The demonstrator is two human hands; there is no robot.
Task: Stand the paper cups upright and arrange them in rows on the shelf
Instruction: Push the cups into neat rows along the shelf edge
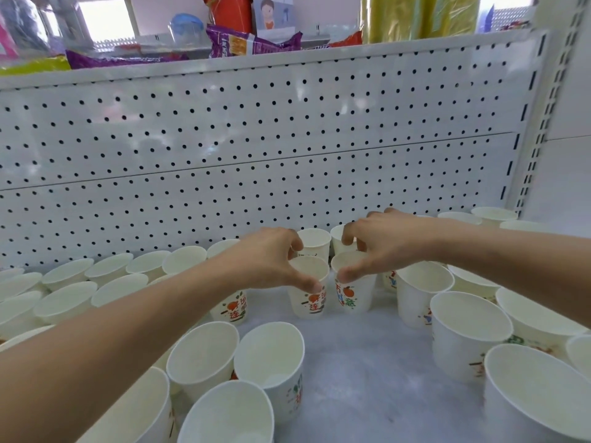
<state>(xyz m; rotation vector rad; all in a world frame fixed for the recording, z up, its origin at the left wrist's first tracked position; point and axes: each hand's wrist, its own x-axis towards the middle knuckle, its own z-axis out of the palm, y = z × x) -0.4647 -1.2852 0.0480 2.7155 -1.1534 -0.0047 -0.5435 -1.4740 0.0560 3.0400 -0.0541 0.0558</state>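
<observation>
Several white paper cups with orange and green print stand upright on the white shelf point(358, 362). My left hand point(275, 257) grips the rim of one upright cup point(308, 298) in the middle. My right hand point(383, 244) pinches the rim of the cup point(356, 294) just right of it. Both cups stand on the shelf, side by side and nearly touching. Two more cups point(315, 241) stand right behind them against the pegboard. Rows of cups fill the left side point(105, 282) and the right side point(470, 334).
A white pegboard back wall point(256, 139) rises behind the cups. The shelf above holds purple snack bags point(243, 43) and yellow packages point(415, 17). A slotted upright post point(543, 107) bounds the right. Bare shelf lies in front of the held cups.
</observation>
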